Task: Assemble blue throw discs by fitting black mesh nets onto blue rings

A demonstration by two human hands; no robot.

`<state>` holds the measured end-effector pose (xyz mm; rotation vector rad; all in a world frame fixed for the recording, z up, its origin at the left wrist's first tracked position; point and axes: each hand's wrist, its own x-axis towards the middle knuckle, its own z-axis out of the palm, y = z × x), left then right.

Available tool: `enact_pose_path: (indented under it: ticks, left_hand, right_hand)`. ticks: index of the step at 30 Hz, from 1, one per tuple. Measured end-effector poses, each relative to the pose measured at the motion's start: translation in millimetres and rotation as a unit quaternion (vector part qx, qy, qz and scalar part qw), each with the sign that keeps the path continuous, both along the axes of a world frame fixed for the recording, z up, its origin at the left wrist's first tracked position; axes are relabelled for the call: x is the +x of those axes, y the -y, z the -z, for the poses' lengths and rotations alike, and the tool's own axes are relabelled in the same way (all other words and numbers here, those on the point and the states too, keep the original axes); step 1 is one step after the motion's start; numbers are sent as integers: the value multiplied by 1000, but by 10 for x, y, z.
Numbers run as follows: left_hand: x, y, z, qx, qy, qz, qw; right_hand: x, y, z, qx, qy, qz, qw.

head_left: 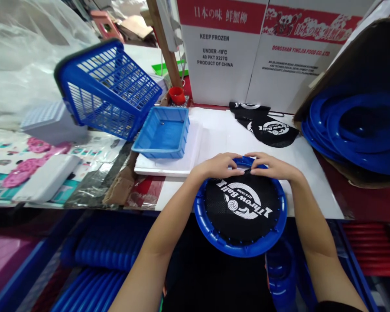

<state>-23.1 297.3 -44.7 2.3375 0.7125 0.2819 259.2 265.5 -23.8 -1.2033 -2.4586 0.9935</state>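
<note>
A round blue plastic ring (199, 210) lies at the front edge of the white work surface, tilted toward my body. Black mesh (219, 216) printed "Throw Ball" in white spans most of it, fixed along the near and side rim. At the far rim a gap shows between mesh and ring. My left hand (218, 166) is closed at the far left of the ring, thumb and fingers pinching the mesh edge. My right hand (271, 167) mirrors it, also closed on the mesh edge just to the right. Loose printed mesh pieces (273, 130) lie beyond the ring.
At right, a cardboard box (351, 60) holds several blue rings (360, 130). A shallow blue tray (164, 130) sits left on white foam, beside a tilted blue basket (107, 86). White cartons (221, 82) stand behind. Blue rings (107, 247) are stacked below the table.
</note>
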Motion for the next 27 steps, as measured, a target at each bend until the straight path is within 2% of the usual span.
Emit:
enact_pose_path:
  ticks: [3,7,16,22,27]
  left_hand:
    - [-27,-26,21,-22,2,19,1000]
    - [-33,-40,49,-6,-14,25,1000]
    - [38,20,91,26,-35,22,999]
    - [186,96,72,117,54,39,991]
    - [201,135,20,127,16,-16,992]
  right_hand:
    - [-81,-23,133,2,7,-17,1000]
    - [-67,-28,216,9,0,-11,1000]
    - [19,-17,125,-17,9,-9,1000]
    - [192,-26,69,-4,-2,60,998]
    - [283,-28,10,-1,-11,85,996]
